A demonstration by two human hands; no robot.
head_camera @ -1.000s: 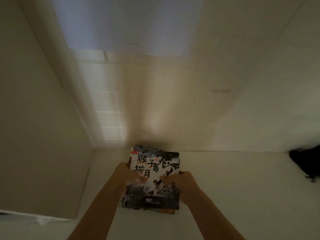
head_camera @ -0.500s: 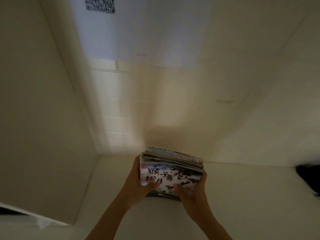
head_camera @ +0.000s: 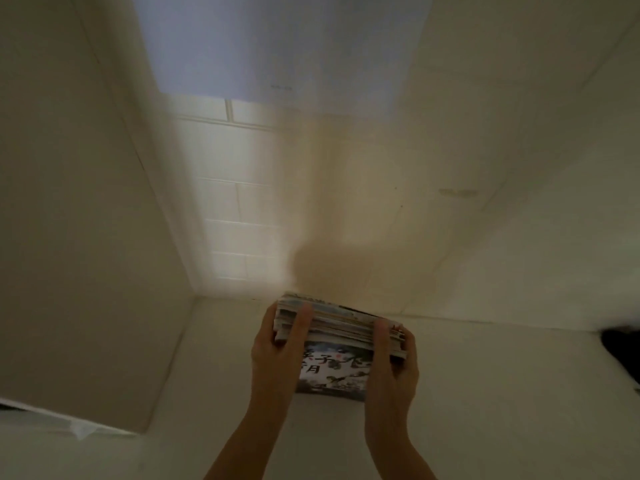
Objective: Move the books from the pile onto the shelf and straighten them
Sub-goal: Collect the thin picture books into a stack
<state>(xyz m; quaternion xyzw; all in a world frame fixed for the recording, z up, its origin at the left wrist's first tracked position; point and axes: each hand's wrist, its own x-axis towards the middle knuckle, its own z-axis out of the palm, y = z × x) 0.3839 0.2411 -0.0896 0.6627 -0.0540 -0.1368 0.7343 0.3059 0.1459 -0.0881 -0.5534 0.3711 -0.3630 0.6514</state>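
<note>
A stack of thin picture books (head_camera: 337, 341) stands tilted up inside a pale shelf compartment, its page edges facing me and a dark cover with Chinese characters at the front. My left hand (head_camera: 277, 355) grips the stack's left side, thumb across the edges. My right hand (head_camera: 393, 367) grips its right side, thumb on top. The shelf floor (head_camera: 485, 393) lies under the books.
The left side wall (head_camera: 79, 237) and the back wall (head_camera: 346, 202) close the compartment in. A white sheet (head_camera: 277, 46) hangs on the back wall up high. A dark object (head_camera: 621, 351) sits at the right edge.
The stack has gone from lying flat with its cover up to tipped up on edge, raised and shifted slightly right. Both hands moved from the cover to the stack's sides.
</note>
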